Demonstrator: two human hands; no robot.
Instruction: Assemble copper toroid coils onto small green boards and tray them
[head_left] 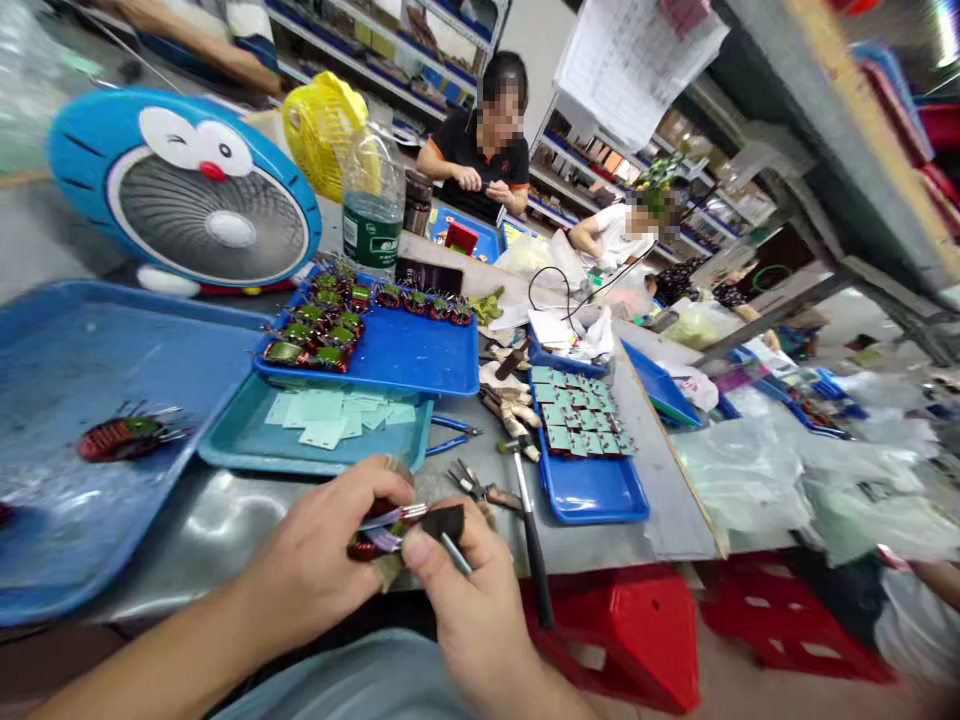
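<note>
In front of me, my left hand [322,550] grips a small copper-wound coil [367,545] with shiny wire leads. My right hand [465,610] pinches a black pad [442,522] against the coil and also holds a thin metal pin [456,553]. My fingers hide most of the coil. Just beyond my hands lie a pair of small pliers [472,482] and a black-handled screwdriver [531,530]. A similar coil [127,438] rests in the large blue tray [97,340] to my left.
A blue tray [420,350] holds several coils, and a teal tray [247,440] holds pale green cards. Another blue tray [592,495] carries green-topped parts. A cartoon-faced fan [184,190] and a water bottle [373,195] stand behind. Two co-workers [480,150] sit beyond. Red stools [622,640] stand below the table's edge.
</note>
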